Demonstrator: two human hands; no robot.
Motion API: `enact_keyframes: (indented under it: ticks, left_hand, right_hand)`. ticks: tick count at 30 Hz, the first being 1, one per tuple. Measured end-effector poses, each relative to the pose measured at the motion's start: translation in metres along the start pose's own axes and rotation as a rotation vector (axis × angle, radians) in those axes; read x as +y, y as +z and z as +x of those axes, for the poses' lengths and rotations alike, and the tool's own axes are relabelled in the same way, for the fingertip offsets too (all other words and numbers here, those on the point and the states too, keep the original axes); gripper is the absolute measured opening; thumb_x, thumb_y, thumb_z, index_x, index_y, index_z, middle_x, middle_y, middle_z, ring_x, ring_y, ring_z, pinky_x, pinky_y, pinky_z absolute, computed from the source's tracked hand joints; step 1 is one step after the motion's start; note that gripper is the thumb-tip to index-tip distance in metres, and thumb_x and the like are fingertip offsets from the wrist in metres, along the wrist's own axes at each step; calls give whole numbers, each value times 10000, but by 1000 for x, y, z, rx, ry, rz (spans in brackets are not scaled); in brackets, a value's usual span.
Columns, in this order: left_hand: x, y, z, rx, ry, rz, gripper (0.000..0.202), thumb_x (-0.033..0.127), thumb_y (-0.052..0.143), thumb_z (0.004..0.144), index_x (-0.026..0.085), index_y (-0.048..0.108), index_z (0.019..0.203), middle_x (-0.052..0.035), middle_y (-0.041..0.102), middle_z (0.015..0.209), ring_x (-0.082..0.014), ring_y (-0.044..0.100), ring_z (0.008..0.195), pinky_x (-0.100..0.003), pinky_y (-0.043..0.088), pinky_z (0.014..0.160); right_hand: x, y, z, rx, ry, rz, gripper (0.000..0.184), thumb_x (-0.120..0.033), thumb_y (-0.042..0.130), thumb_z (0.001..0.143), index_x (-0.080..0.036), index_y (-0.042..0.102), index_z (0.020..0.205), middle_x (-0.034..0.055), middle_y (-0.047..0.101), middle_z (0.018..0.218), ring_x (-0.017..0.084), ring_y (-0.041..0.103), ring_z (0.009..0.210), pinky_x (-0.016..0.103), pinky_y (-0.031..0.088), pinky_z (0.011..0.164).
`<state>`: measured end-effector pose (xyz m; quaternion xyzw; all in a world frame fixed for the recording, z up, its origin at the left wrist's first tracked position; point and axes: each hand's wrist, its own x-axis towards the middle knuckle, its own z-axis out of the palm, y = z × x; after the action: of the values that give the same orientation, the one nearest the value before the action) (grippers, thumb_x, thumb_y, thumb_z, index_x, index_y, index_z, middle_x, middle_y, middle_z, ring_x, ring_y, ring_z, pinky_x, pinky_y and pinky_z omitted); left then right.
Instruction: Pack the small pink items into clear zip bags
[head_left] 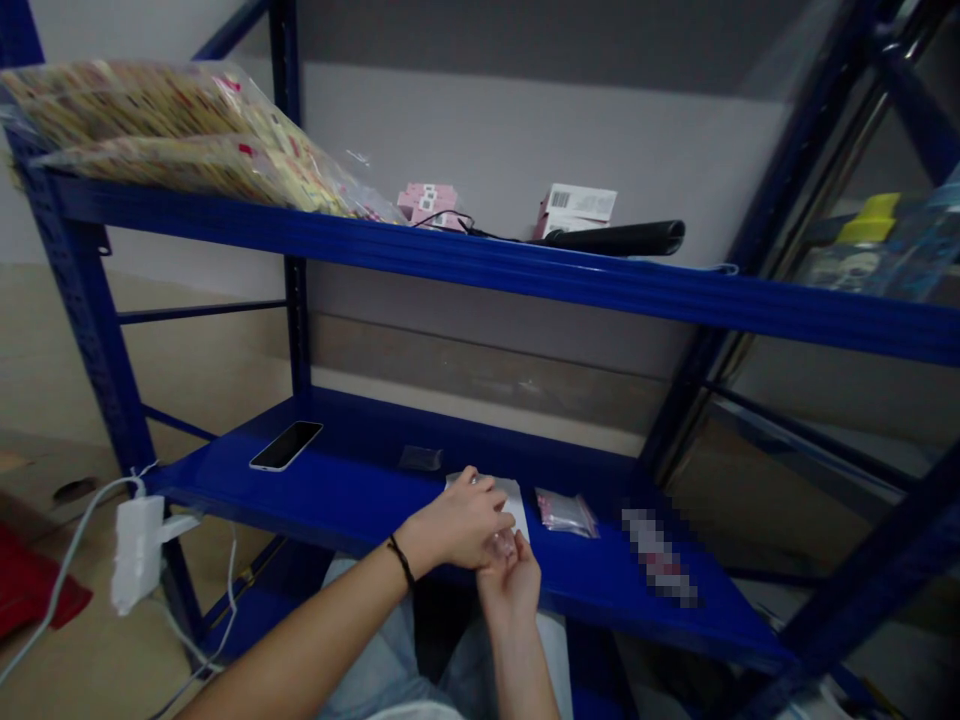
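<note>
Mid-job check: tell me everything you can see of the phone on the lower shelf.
The phone is a slim slab, dark unlit screen up, with a pale rim. It lies flat and slantwise on the blue lower shelf, toward its left end near the front edge. Only the shelf touches it; the left hand and right hand are well to its right.
</note>
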<state>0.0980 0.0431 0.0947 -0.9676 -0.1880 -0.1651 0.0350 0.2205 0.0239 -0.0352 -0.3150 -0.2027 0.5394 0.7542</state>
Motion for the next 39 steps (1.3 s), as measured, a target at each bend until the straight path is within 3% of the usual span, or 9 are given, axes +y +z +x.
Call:
enact_keyframes:
  ticks: [2,5,11,16,21,28,31,34,39]
  left_hand:
    - [-9,-3,-8,66,-58,-106,294,313,735,775,237,684,1053,-82,663,1043,-295,546,1030,-448,343,979]
    - [-32,1,-24,236,-199,-374,465,389,773,758,254,639,1182,-62,649,1155,-276,552,1085,-425,376,1001]
    - [-104,41,-51,584,-505,-891,451,396,547,934,129,522,1297,-126,675,1187,-236,637,1096,-359,491,945]
    - [-163,62,-40,327,-706,-414,525,415,618,876,166,528,1329,-129,626,1310,-272,570,1223,-407,412,1057]
    - [-184,92,-25,62,-708,-293,671,494,685,783,223,526,1376,-131,478,1489,-353,317,1433,-566,144,1170]
    - [-171,100,-28,-130,-697,-172,882,713,435,855,141,319,1516,-185,253,1593,-344,138,1494,-566,85,1178]
    - [-141,97,-24,72,-700,-77,881,610,489,881,55,253,1524,-236,203,1598,-356,113,1496,-552,121,1182]
    - [-96,105,-23,330,-576,-71,698,393,524,915,83,307,1501,-213,337,1554,-329,264,1459,-496,244,1169]
    - [-39,111,-27,380,-374,-253,324,274,549,922,235,617,1236,-95,577,1350,-270,508,1267,-430,393,1087]
  right_hand:
    - [-5,2,7,84,-15,26,104,-334,529,802,-234,555,791,5,651,704,190,685,748,371,577,739]
    - [-20,14,30,74,-126,-330,141,-341,470,863,-238,554,812,1,608,681,171,643,646,341,569,649]
    - [-42,42,103,-5,-188,-884,289,-402,489,892,-207,543,686,-18,531,539,133,506,454,247,400,439]
    - [-31,40,126,5,-307,-1375,306,-325,523,896,-187,586,630,53,618,599,210,637,687,276,429,619]
    - [-10,26,118,-53,-500,-1751,255,-272,455,953,-144,669,897,158,694,969,259,627,982,314,422,836]
    - [-1,18,114,-122,-646,-2012,205,-186,477,922,-116,666,958,158,670,994,272,603,979,335,411,856]
    - [-2,27,107,-107,-687,-2046,192,-196,488,920,-126,666,940,144,675,970,262,606,948,326,413,832]
    - [-18,39,96,-85,-746,-2048,225,-258,465,948,-155,661,912,129,680,967,254,605,955,319,406,839]
    - [-99,10,72,123,-761,-1690,340,-354,343,966,-198,639,909,86,699,906,228,635,881,295,421,762]
